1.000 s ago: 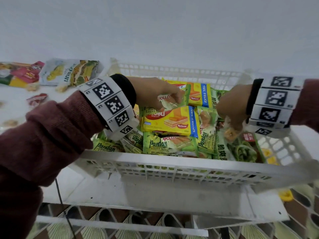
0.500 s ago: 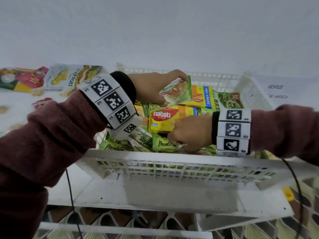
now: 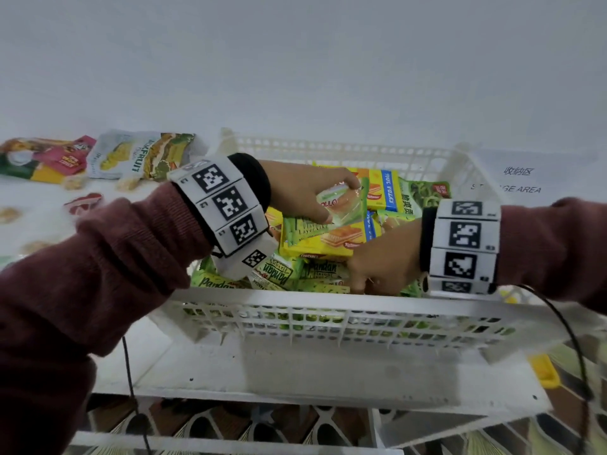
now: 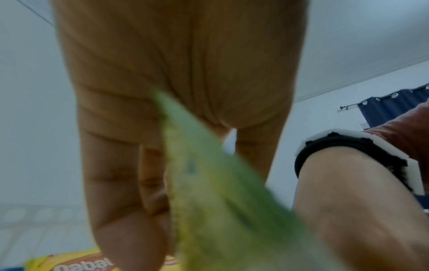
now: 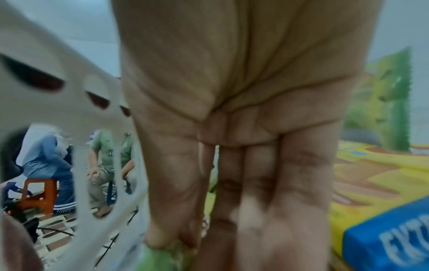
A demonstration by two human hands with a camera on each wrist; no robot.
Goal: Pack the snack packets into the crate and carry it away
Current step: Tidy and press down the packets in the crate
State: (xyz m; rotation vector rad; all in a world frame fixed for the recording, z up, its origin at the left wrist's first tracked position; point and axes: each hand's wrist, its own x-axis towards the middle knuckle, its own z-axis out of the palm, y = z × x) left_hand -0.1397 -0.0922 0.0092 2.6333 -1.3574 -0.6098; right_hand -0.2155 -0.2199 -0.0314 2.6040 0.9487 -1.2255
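Over the white slatted crate [image 3: 328,310], left hand [image 3: 302,188] pinches a glossy green packet [image 3: 341,205]; only the right wrist view shows right hand [image 5: 232,128] fingers [image 5: 171,210] gripping green wrappers [image 5: 167,256].

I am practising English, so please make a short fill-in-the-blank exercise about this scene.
1. The left hand holds a small green packet above the white plastic ____.
2. The right hand reaches down among the green ____ packets.
3. The bag on the table reads "____".

Missing: crate; Pandan; JACKFRUIT
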